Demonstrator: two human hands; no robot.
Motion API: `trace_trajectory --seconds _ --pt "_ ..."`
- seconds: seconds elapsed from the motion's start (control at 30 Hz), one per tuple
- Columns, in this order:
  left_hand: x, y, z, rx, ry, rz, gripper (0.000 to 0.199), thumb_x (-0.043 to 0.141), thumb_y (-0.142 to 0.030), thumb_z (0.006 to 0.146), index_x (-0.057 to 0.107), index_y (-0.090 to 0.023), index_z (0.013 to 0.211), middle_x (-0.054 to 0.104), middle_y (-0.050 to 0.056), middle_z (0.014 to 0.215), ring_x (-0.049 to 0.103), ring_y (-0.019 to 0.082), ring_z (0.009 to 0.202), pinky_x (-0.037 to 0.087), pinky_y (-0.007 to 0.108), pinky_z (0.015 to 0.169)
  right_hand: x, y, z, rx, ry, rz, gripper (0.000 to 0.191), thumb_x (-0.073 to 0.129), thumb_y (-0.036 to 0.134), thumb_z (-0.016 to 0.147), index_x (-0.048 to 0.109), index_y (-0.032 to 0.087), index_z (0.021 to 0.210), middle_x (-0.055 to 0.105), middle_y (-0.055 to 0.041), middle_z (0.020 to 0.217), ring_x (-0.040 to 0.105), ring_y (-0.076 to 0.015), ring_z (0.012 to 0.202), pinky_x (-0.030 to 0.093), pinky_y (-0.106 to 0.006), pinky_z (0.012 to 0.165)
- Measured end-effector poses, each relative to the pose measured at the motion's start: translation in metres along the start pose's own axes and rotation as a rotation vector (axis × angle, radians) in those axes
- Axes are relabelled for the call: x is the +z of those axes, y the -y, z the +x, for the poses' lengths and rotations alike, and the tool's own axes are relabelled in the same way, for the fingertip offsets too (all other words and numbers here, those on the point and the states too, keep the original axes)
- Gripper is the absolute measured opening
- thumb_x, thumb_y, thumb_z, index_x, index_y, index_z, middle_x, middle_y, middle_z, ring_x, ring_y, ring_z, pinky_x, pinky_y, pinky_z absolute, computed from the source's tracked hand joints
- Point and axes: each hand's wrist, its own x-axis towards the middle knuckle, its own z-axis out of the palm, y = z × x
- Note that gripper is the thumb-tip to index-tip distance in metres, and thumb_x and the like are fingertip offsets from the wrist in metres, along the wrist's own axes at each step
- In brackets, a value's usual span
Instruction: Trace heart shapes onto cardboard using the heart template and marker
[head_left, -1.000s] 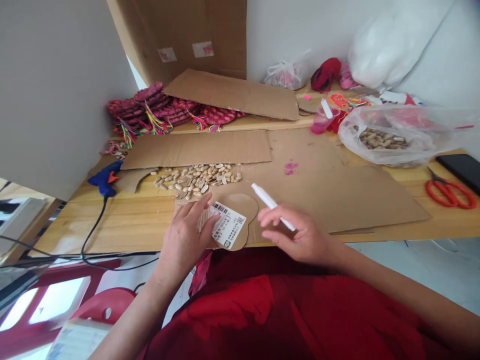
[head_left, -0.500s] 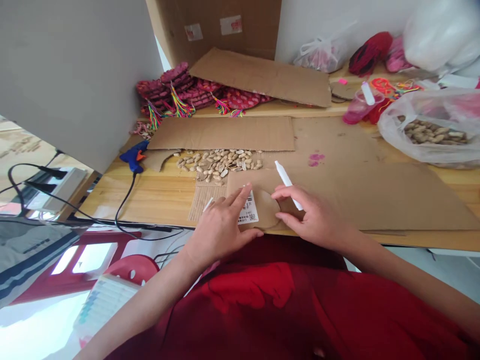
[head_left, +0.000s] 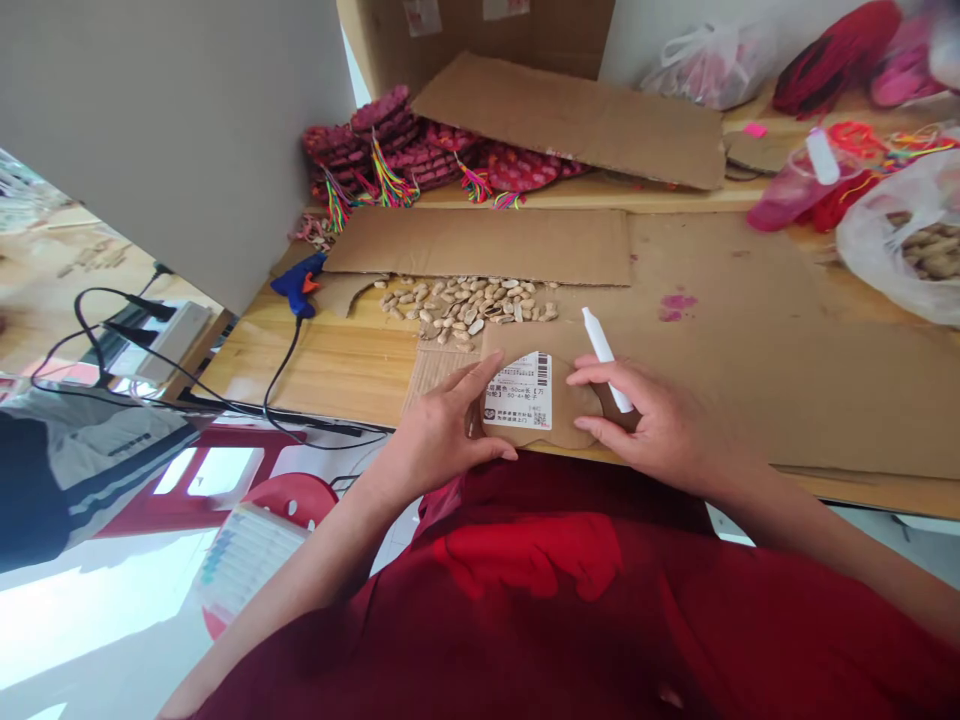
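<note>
A rounded cardboard piece (head_left: pixel 577 415) with a white printed label (head_left: pixel 529 390) lies at the table's front edge. My left hand (head_left: pixel 450 415) holds its left side, thumb in front and fingers behind. A white marker (head_left: pixel 606 355) rests in my right hand (head_left: pixel 649 415), between thumb and fingers, pointing up and left. The thumb and fingertips of that hand also touch the piece's right edge. Just behind the piece, peanuts (head_left: pixel 480 300) are spread on the table and cardboard.
A blue glue gun (head_left: pixel 300 285) with a black cord lies at the left. Cardboard sheets (head_left: pixel 787 390) cover the right and back. A bag of peanuts (head_left: pixel 877 245) and a pink cup (head_left: pixel 795 190) stand at the right. Pink woven pieces (head_left: pixel 397 150) are stacked behind.
The left hand has shifted to the cardboard piece's left edge, uncovering more of the label. The marker is now more upright in the right hand. The camera view has moved to the left.
</note>
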Motion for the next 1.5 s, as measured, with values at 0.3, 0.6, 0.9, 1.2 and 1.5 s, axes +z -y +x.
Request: trace_trajectory --seconds 0.3,0.6,0.9,1.2,1.5 --pt "0.011 -0.008 -0.015 -0.030 -0.069 -0.012 0.093 0.088 -0.035 0.084 0.039 -0.029 0.162 0.056 0.012 0.158 0.059 0.028 0.141 0.050 0.045 0.119 0.006 -0.002 0.000 -0.055 0.060 -0.031 0.050 0.076 0.041 0.089 0.059 0.034 0.136 0.064 -0.0082 0.150 0.063 -0.0371 0.133 0.052 -0.059 0.107" --pt "0.014 -0.007 -0.014 -0.099 -0.120 0.032 0.082 0.082 -0.030 0.089 0.042 -0.024 0.161 0.063 0.011 0.148 0.066 0.025 0.129 0.056 0.040 0.110 0.006 0.006 0.013 -0.068 0.057 -0.052 0.049 0.077 0.037 0.087 0.058 0.029 0.132 0.064 -0.0135 0.149 0.064 -0.0379 0.132 0.050 -0.059 0.105" --pt "0.012 -0.004 -0.017 -0.131 -0.086 0.034 0.086 0.084 -0.033 0.087 0.041 -0.025 0.161 0.068 0.010 0.139 0.072 0.023 0.110 0.059 0.038 0.102 0.012 0.002 0.012 -0.107 0.045 -0.063 0.049 0.078 0.033 0.087 0.057 0.030 0.132 0.066 -0.0122 0.144 0.064 -0.0366 0.132 0.047 -0.058 0.106" --pt "0.014 -0.004 -0.010 -0.122 -0.102 -0.038 0.089 0.085 -0.022 0.085 0.041 -0.028 0.161 0.063 0.010 0.149 0.069 0.024 0.118 0.056 0.039 0.106 0.013 0.000 0.013 -0.121 0.017 -0.107 0.046 0.076 0.035 0.089 0.059 0.030 0.131 0.069 -0.0103 0.141 0.067 -0.0345 0.126 0.048 -0.055 0.103" --pt "-0.005 -0.001 -0.005 -0.402 -0.145 -0.548 0.071 0.083 -0.029 0.084 0.057 -0.022 0.149 0.072 0.007 0.127 0.056 0.008 0.068 0.047 0.023 0.062 0.015 -0.002 0.013 -0.104 0.037 -0.109 0.046 0.075 0.037 0.090 0.058 0.032 0.132 0.068 -0.0090 0.140 0.067 -0.0328 0.126 0.047 -0.053 0.102"
